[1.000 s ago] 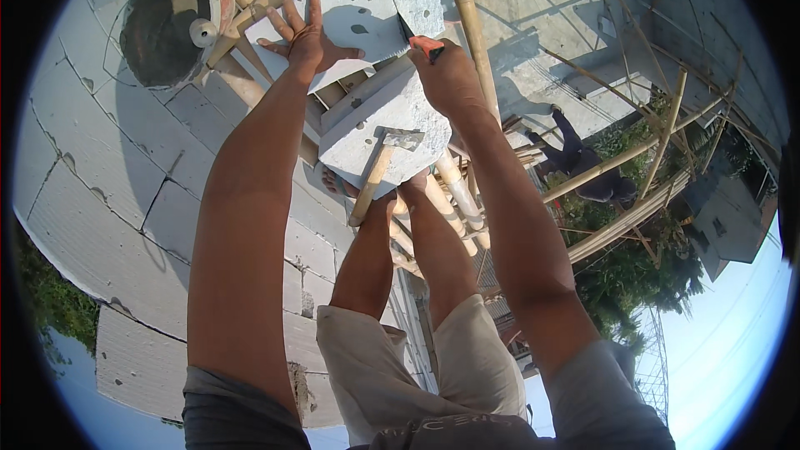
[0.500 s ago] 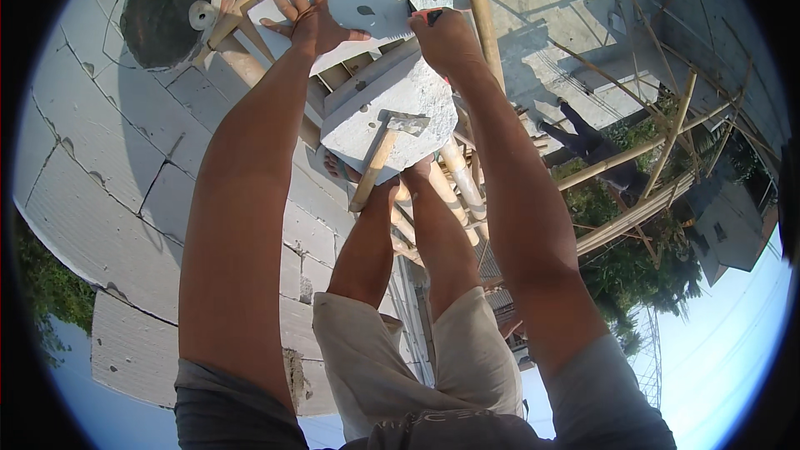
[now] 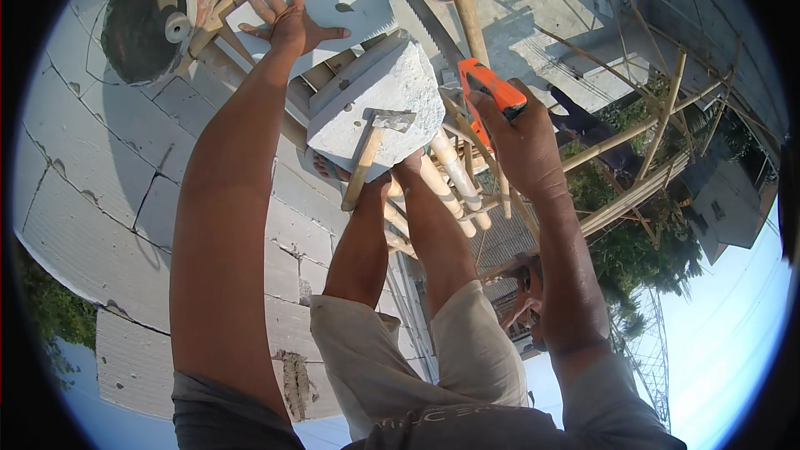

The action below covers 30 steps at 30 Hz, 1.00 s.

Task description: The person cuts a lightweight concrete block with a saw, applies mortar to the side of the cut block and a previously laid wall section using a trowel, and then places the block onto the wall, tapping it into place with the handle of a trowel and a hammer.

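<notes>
My left hand [image 3: 287, 27] lies flat with fingers spread on a white lightweight concrete block [image 3: 354, 12] at the top of the view. My right hand [image 3: 525, 137] grips the orange handle of a hand saw [image 3: 492, 87]. Its long toothed blade slants up and left, past the block's right end. Just nearer to me, another pale block [image 3: 417, 87] with a rough broken right side sits above my feet. A hatchet-like hammer [image 3: 371, 154] with a wooden handle rests on that nearer block. The saw is apart from both blocks.
A round black bucket [image 3: 142, 29] with grey contents stands at the upper left, beside a pale block wall [image 3: 100, 175]. Bamboo poles [image 3: 454, 179] form scaffolding under and right of me. Another person in dark clothing [image 3: 604, 137] is lower down at the right.
My right hand has drawn the saw back toward me and to the right, off the block. The block's rough right end beyond the cut line is no longer seen. My left hand stays on the block.
</notes>
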{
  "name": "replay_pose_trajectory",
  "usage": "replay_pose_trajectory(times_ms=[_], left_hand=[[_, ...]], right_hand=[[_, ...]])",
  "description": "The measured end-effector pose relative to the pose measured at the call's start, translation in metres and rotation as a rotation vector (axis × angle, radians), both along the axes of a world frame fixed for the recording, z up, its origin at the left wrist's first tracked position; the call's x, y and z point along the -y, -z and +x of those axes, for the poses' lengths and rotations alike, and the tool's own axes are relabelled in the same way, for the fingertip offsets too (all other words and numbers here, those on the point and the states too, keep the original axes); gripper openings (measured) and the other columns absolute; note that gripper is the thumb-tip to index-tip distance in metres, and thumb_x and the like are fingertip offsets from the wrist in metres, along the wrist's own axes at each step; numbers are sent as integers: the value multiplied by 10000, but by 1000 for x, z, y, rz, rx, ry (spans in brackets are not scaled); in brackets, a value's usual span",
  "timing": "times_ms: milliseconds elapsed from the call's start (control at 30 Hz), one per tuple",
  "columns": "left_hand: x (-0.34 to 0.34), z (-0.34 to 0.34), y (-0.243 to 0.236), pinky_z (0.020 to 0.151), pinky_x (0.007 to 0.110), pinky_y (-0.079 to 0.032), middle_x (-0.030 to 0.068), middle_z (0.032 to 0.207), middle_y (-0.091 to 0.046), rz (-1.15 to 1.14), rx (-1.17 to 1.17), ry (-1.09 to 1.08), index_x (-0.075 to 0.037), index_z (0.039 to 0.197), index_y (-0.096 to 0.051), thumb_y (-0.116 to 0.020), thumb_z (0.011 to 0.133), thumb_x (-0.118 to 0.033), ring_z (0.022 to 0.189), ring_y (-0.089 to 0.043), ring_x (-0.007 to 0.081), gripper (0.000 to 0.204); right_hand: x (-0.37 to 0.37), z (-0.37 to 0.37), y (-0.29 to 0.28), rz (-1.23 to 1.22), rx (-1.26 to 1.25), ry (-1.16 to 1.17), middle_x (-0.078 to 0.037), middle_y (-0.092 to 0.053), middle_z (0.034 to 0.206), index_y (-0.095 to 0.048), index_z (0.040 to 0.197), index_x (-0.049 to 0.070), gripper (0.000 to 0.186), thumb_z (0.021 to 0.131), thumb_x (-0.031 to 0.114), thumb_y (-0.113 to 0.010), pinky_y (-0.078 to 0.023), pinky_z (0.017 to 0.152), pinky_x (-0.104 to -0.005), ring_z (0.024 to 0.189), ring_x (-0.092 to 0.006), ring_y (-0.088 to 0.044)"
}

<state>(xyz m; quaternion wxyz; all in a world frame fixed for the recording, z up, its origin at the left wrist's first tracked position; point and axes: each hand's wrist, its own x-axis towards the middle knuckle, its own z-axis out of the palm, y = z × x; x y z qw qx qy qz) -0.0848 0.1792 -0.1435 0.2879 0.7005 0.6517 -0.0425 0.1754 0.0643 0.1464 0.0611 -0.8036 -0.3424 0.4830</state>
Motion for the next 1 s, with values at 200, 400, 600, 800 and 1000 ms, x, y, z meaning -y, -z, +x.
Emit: replay_pose_trajectory(times_ms=[200, 400, 600, 800, 1000], left_hand=[[0, 6, -16, 1026, 868, -7, 252, 1657, 168, -31, -35, 4, -372, 1614, 120, -945, 391, -700, 1462, 251, 561, 1655], [-8, 2, -20, 1026, 868, 23, 247, 1653, 183, -46, -2, -33, -357, 1615, 121, -951, 444, -664, 1464, 244, 558, 1617], [-12, 18, -30, 1116, 780, -150, 201, 1687, 37, -84, -108, -51, -278, 1628, -139, -917, 524, -669, 1540, 56, 451, 1406], [-90, -39, -17, 1031, 357, -487, 210, 1341, -634, -234, 91, 138, 8, 1423, -517, -907, 553, -631, 1219, -632, 304, 1148], [-99, -53, -9, 1002, 372, -511, 201, 1267, -681, -386, 53, 235, 30, 1337, -598, -933, 525, -589, 1154, -669, 307, 1075]], right_hand=[[-25, -2, 81, -42, -200, 111, -101, -643, 720, -657, 970, -57, 356, 957, 299, -661, -491, 643, -353, 660, -184, -611], [-24, 17, 110, -84, -222, 209, -105, -638, 713, -701, 1012, -31, 428, 929, 388, -675, -484, 622, -338, 634, -146, -570], [48, 31, 89, 171, -107, 49, -8, -562, 728, -658, 1090, -4, 522, 951, 498, -696, -445, 659, -281, 699, -85, -520], [76, 18, 81, 324, -320, 360, 74, -379, 650, -497, 840, 122, 399, 1068, 448, -523, -280, 487, -221, 547, -34, -320], [100, 11, 92, 342, -388, 495, 67, -397, 644, -508, 853, 116, 372, 1077, 413, -511, -278, 477, -204, 535, -22, -339]])
